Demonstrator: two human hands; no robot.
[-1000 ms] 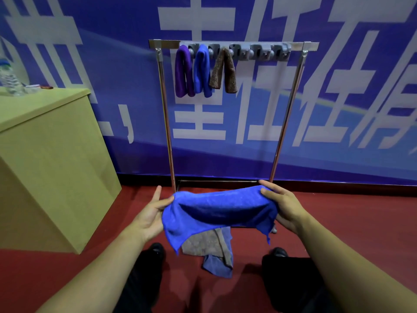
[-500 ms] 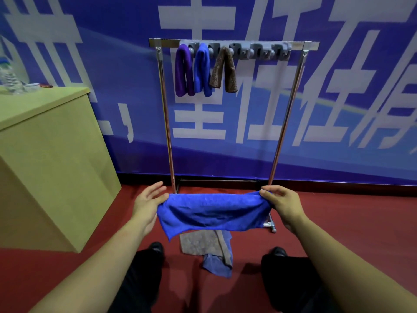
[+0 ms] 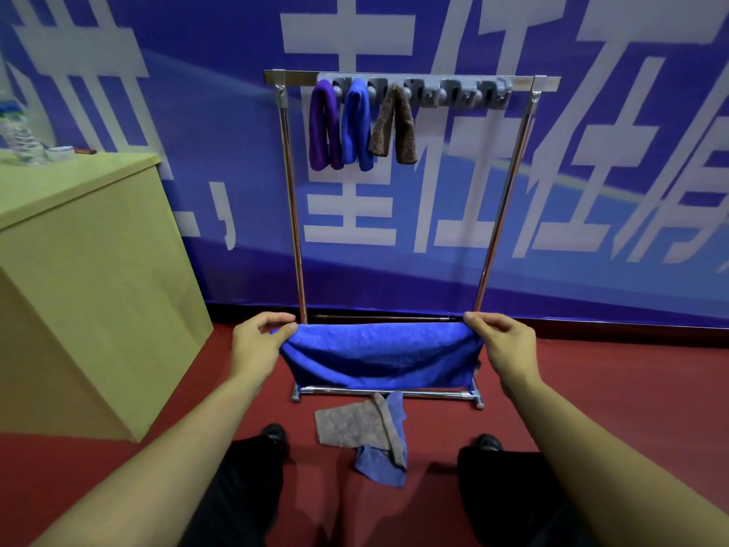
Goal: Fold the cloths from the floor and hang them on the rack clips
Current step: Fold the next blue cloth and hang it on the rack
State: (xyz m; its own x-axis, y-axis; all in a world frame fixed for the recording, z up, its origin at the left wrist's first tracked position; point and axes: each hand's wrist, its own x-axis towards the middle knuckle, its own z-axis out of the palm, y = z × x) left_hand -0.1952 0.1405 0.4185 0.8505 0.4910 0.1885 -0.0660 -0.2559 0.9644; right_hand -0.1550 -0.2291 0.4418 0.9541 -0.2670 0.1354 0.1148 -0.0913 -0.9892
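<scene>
— What are your hands doing?
— My left hand (image 3: 256, 345) and right hand (image 3: 503, 343) each pinch an end of the blue cloth (image 3: 380, 359), stretched before the rack (image 3: 410, 78).
— On the floor (image 3: 591, 388)?
— A grey cloth (image 3: 351, 426) over another blue one (image 3: 378, 465).

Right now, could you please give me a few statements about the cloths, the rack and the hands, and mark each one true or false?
1. Both hands, left and right, pinch the ends of the blue cloth. True.
2. Three folded cloths hang from the rack clips. True: purple, blue and brown.
3. Every clip on the rack holds a cloth. False: the clips on the right side hold nothing.
4. No cloths lie on the floor. False: a grey cloth lies over a light blue cloth.
5. A plastic bottle stands on the cabinet. True.
</scene>
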